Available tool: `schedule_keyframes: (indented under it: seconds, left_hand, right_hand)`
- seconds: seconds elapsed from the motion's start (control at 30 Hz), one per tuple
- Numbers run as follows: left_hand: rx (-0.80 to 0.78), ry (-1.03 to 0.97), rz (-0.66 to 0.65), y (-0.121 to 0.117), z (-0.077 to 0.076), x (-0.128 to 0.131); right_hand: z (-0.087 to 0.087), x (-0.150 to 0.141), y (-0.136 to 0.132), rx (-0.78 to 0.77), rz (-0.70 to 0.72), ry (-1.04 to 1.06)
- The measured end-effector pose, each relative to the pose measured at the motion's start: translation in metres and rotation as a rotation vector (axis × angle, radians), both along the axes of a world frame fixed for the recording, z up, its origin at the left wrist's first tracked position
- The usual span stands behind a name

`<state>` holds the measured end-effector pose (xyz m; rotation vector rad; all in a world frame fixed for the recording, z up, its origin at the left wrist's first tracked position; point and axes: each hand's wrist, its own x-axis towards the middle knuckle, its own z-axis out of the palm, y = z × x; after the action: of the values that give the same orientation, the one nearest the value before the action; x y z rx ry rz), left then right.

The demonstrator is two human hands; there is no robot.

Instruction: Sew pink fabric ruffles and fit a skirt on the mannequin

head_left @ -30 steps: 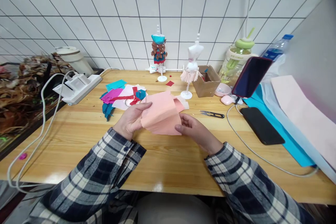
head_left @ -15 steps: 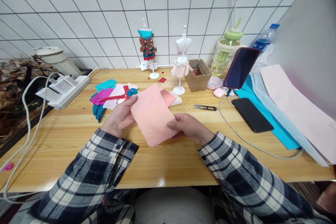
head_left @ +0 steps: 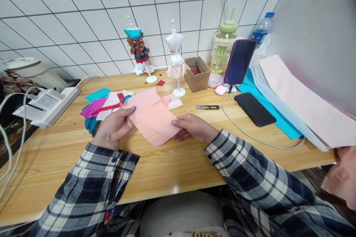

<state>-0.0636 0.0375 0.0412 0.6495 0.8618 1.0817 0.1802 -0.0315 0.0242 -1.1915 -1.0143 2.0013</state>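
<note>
Pink fabric sheet pinched btwn left hand & right hand, fingers clamped on edges, scrap pile just beyond left fingers, snips beyond right fingers, nothing blocking.

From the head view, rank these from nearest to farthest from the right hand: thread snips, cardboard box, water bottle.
From the right hand:
1. Thread snips, just behind it on the table.
2. Cardboard box, farther back, near the wall.
3. Water bottle, far back right, behind the propped phone.

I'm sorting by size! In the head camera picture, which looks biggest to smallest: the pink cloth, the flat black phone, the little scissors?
1. pink cloth
2. flat black phone
3. little scissors
</note>
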Motion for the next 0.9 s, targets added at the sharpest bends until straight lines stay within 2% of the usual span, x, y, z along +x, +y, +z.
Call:
schedule_keyframes:
  seconds: [0.17, 0.37, 0.6, 0.77, 0.9]
  left_hand:
    - [-0.007, -0.045, -0.011, -0.001, 0.003, 0.001]
    - [0.019, -0.047, -0.001, 0.000, -0.004, 0.003]
    - [0.028, -0.061, 0.080, 0.001, -0.006, 0.002]
    - [0.005, -0.077, 0.098, 0.003, -0.008, 0.004]
    - [0.002, -0.060, 0.143, 0.001, -0.008, 0.009]
  right_hand:
    - [0.000, 0.000, 0.001, 0.011, -0.008, -0.042]
    - [-0.002, 0.000, 0.002, 0.040, -0.029, -0.124]
    - [-0.003, 0.001, 0.002, 0.055, -0.034, -0.102]
    - [-0.004, 0.001, 0.002, 0.068, -0.010, -0.140]
    - [-0.006, -0.001, 0.001, 0.071, 0.065, -0.169]
